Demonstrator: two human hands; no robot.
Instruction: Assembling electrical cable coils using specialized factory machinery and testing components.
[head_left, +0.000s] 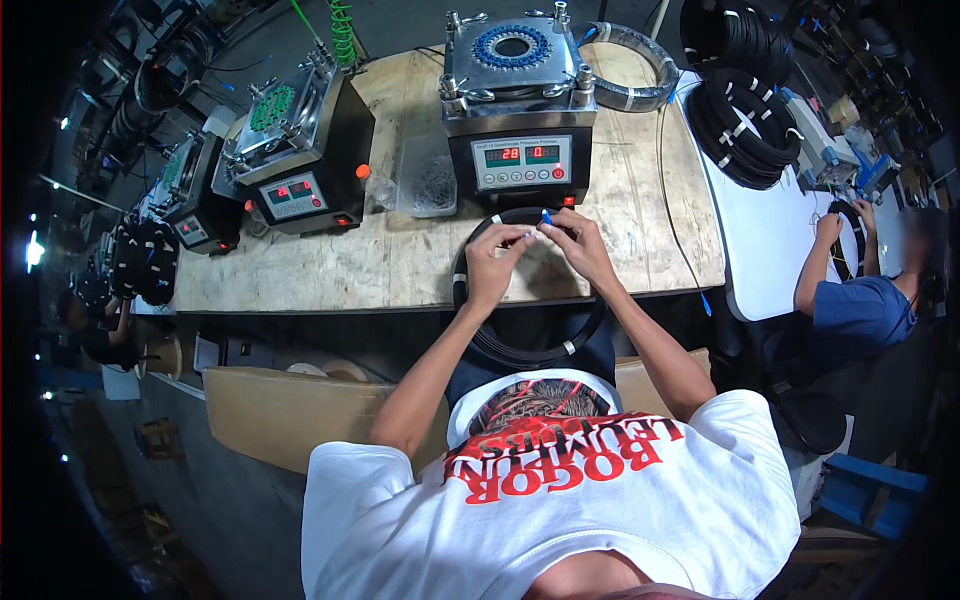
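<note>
A coil of black cable (497,347) rests partly on the table's near edge and partly against my lap. Above the upper part of its loop, my two hands meet fingertip to fingertip. My right hand (586,250) is closed in a pinch on a small blue connector (546,217). Also pinched closed is my left hand (490,266), beside that connector; a tiny whitish bit shows at its fingertips, too small to name. Just beyond the hands stands a polishing machine (520,180) with a lit red display and a blue ring-shaped fixture (511,46) on its top plate.
Two similar machines with green fixtures, one of them a nearer machine (300,150), line the wooden table (350,265) to the left. A clear tray of small parts (433,185) sits beside the middle machine. Cable coils (740,130) and a co-worker (865,310) are at the right.
</note>
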